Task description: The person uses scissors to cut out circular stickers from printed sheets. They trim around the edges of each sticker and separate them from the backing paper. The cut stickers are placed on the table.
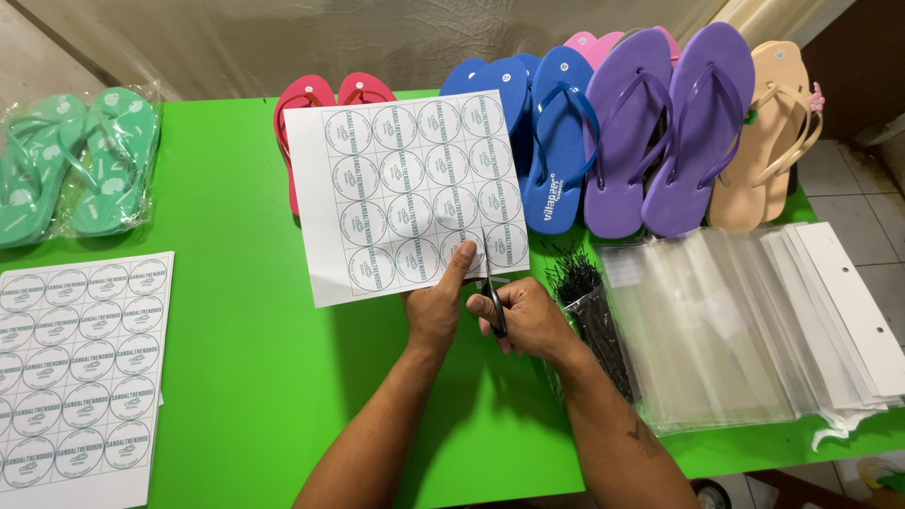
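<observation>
My left hand [436, 303] pinches the lower edge of a white paper sheet [405, 188] printed with rows of round labels, lifting it above the green table [245, 358]. My right hand [528, 319] grips a pair of scissors [492, 283]. Their blades point up into the sheet's bottom edge, between the two rightmost columns of labels. My thumb rests on the sheet just left of the blades.
A second label sheet [80, 368] lies at the left. Bagged green flip-flops [75, 165] sit far left. Red [294, 104], blue [556, 141], purple [660, 132] and beige [768, 132] flip-flops line the back. A bundle of black plastic ties [589, 302] and a stack of clear bags [754, 320] lie right.
</observation>
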